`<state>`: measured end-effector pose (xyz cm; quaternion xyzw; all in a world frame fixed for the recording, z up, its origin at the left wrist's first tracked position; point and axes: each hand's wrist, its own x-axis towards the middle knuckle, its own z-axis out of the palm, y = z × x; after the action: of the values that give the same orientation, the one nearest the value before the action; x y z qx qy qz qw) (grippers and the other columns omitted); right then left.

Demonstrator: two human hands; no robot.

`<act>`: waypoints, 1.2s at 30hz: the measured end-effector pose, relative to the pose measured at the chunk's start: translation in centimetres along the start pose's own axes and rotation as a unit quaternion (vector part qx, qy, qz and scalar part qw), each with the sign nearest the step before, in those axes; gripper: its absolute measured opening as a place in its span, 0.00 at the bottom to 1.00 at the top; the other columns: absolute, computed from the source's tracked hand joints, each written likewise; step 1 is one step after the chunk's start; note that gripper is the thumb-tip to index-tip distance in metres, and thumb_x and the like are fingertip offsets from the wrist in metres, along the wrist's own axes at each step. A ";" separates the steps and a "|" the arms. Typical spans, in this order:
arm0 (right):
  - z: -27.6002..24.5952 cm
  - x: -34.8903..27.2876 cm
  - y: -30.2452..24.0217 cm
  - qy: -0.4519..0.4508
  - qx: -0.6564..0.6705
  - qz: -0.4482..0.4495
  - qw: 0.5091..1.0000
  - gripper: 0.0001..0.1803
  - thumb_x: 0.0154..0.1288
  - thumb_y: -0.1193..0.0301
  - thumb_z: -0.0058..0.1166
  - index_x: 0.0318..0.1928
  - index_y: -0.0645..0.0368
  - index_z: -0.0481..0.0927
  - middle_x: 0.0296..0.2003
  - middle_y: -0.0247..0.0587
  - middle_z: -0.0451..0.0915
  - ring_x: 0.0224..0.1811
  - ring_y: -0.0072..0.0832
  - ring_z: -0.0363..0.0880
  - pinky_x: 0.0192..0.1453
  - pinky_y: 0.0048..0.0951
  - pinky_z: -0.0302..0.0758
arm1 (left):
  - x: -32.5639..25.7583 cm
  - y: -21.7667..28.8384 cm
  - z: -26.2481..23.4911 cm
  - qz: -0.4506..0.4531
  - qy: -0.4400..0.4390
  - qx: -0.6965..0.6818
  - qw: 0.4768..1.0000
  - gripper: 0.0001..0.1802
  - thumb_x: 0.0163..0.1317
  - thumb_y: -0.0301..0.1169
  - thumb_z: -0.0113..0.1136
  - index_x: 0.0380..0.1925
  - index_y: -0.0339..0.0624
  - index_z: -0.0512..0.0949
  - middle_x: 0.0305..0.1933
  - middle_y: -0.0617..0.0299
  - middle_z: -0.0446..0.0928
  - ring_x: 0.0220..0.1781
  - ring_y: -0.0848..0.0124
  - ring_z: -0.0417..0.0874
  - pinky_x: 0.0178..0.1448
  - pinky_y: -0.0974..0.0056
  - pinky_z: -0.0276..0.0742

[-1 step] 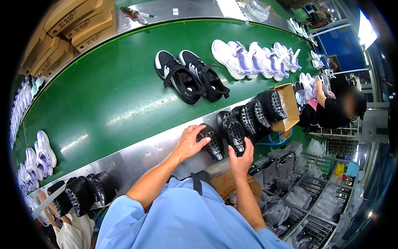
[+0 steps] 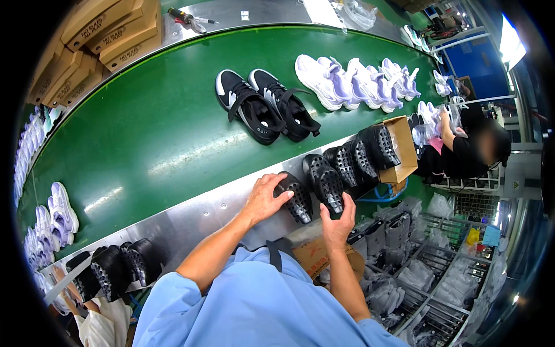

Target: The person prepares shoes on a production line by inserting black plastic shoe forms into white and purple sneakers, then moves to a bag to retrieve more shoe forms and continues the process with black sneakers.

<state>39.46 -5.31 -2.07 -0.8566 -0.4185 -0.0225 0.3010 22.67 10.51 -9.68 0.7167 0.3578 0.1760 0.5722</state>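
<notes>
Black perforated form (image 2: 299,201), in the head view, sits at the steel strip (image 2: 193,222) edging the table, grasped at its left side by my left hand (image 2: 267,196), while my right hand (image 2: 340,221) grips a second form (image 2: 330,189) by its tip just beside.

Table (image 2: 162,139), green: black shoes (image 2: 267,128), one pair; white shoes (image 2: 361,87), groups right and left. Near ledge (image 2: 196,217), metal: black perforated forms (image 2: 347,165), right and left. Far ledge (image 2: 277,13), metal: tools (image 2: 184,17), clear bag (image 2: 359,14).
</notes>
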 end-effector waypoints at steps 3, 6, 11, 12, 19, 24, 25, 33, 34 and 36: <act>-3.0 -2.0 -1.7 -0.020 0.030 0.002 0.999 0.40 0.53 0.74 0.75 0.66 0.65 0.72 0.63 0.57 0.75 0.65 0.53 0.76 0.69 0.47 0.72 | -0.2 -0.4 -0.1 0.003 0.010 0.002 1.000 0.33 0.66 0.50 0.66 0.65 0.43 0.77 0.65 0.46 0.75 0.68 0.48 0.73 0.75 0.50 0.67; -3.9 -4.2 -3.2 -0.064 0.052 -0.016 0.996 0.41 0.52 0.74 0.75 0.66 0.65 0.72 0.62 0.57 0.76 0.64 0.52 0.77 0.70 0.45 0.73 | -0.1 -0.5 -0.3 0.019 0.010 0.005 1.000 0.27 0.71 0.45 0.63 0.65 0.44 0.78 0.65 0.47 0.75 0.69 0.49 0.74 0.75 0.52 0.68; -0.3 -6.2 -3.0 -0.103 0.065 0.025 0.992 0.40 0.53 0.71 0.76 0.66 0.65 0.72 0.64 0.57 0.74 0.67 0.50 0.74 0.72 0.46 0.70 | 0.4 -0.4 -0.1 0.025 -0.006 0.004 1.000 0.24 0.77 0.44 0.55 0.66 0.44 0.77 0.66 0.48 0.75 0.70 0.50 0.73 0.76 0.53 0.67; 0.7 -6.0 -3.1 -0.115 0.036 0.006 0.993 0.43 0.53 0.70 0.77 0.68 0.64 0.70 0.65 0.58 0.72 0.69 0.51 0.71 0.74 0.47 0.68 | 0.4 -0.4 -0.1 0.020 -0.011 0.000 1.000 0.24 0.79 0.44 0.52 0.67 0.44 0.77 0.66 0.49 0.75 0.71 0.51 0.73 0.76 0.54 0.66; 1.0 -6.1 -2.7 -0.118 0.090 0.072 0.986 0.48 0.54 0.68 0.78 0.72 0.64 0.66 0.68 0.59 0.69 0.69 0.55 0.70 0.74 0.46 0.66 | -0.2 -0.6 -0.7 0.005 -0.030 -0.026 0.999 0.26 0.81 0.46 0.46 0.70 0.44 0.74 0.72 0.48 0.71 0.75 0.52 0.69 0.79 0.55 0.62; 1.4 -6.5 -1.5 -0.137 0.071 0.056 0.986 0.44 0.62 0.65 0.72 0.74 0.63 0.64 0.69 0.62 0.67 0.70 0.58 0.68 0.74 0.49 0.68 | 0.2 -1.2 0.2 -0.035 -0.062 -0.139 0.988 0.34 0.77 0.50 0.53 0.74 0.40 0.68 0.78 0.47 0.65 0.82 0.54 0.62 0.83 0.56 0.58; 1.5 -6.2 -1.5 -0.132 0.047 0.035 0.990 0.42 0.65 0.64 0.70 0.74 0.63 0.64 0.69 0.62 0.67 0.70 0.58 0.68 0.74 0.49 0.68 | 0.6 -0.8 0.4 -0.034 -0.063 -0.138 0.988 0.34 0.77 0.50 0.53 0.74 0.40 0.68 0.78 0.47 0.65 0.82 0.54 0.62 0.83 0.56 0.58; 2.0 -4.3 -1.9 -0.121 0.099 0.069 0.985 0.42 0.67 0.63 0.68 0.75 0.61 0.63 0.69 0.63 0.66 0.69 0.58 0.69 0.73 0.50 0.68 | 2.5 0.4 1.4 -0.058 -0.046 -0.126 0.989 0.47 0.66 0.59 0.64 0.75 0.37 0.66 0.77 0.42 0.65 0.80 0.49 0.63 0.81 0.52 0.59; 2.2 -4.2 -1.5 -0.121 0.107 0.064 0.985 0.42 0.66 0.64 0.69 0.75 0.62 0.63 0.69 0.63 0.66 0.69 0.57 0.69 0.72 0.49 0.70 | 2.4 0.5 1.8 -0.057 -0.024 -0.133 0.989 0.47 0.66 0.58 0.64 0.75 0.37 0.66 0.77 0.42 0.65 0.80 0.49 0.64 0.81 0.52 0.59; 2.5 -4.3 -1.2 -0.119 0.116 0.061 0.984 0.43 0.66 0.65 0.69 0.76 0.62 0.62 0.69 0.63 0.65 0.69 0.56 0.70 0.72 0.48 0.71 | 2.2 0.5 2.3 -0.055 -0.006 -0.138 0.989 0.46 0.67 0.57 0.64 0.75 0.37 0.66 0.76 0.41 0.65 0.79 0.48 0.64 0.81 0.52 0.60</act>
<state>35.25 -6.42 -4.78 -0.8361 -0.3982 0.1463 0.3477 25.80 10.44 -10.19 0.6113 0.3652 0.1877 0.6765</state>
